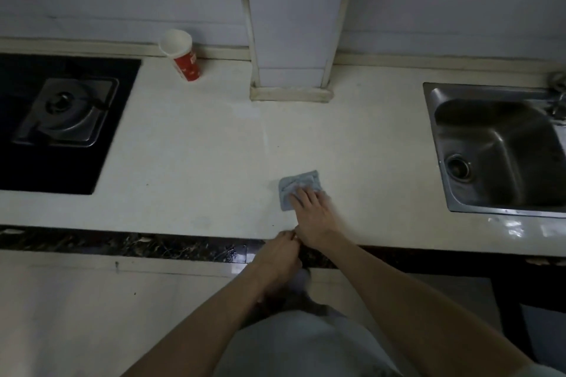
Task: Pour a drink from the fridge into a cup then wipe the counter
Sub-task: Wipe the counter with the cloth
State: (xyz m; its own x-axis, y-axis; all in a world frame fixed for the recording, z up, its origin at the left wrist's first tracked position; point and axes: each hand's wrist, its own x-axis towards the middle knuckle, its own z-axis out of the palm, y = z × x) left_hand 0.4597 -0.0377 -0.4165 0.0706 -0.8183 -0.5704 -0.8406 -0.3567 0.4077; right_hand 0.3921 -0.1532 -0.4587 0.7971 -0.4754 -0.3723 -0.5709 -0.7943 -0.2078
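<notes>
A folded grey-blue cloth (295,185) lies on the pale counter (190,156), a little right of centre. My right hand (312,214) presses flat on the cloth's near half with straight fingers. My left hand (281,251) rests at the counter's front edge beside my right wrist, its fingers curled over the dark marble trim; it holds no object that I can see. A red and white paper cup (181,53) stands at the back of the counter near the wall. Its contents are hidden from this angle.
A black gas hob (61,122) with one burner fills the left end of the counter. A steel sink (496,150) with a tap sits at the right. A white square pillar (291,40) juts out from the back wall onto the counter.
</notes>
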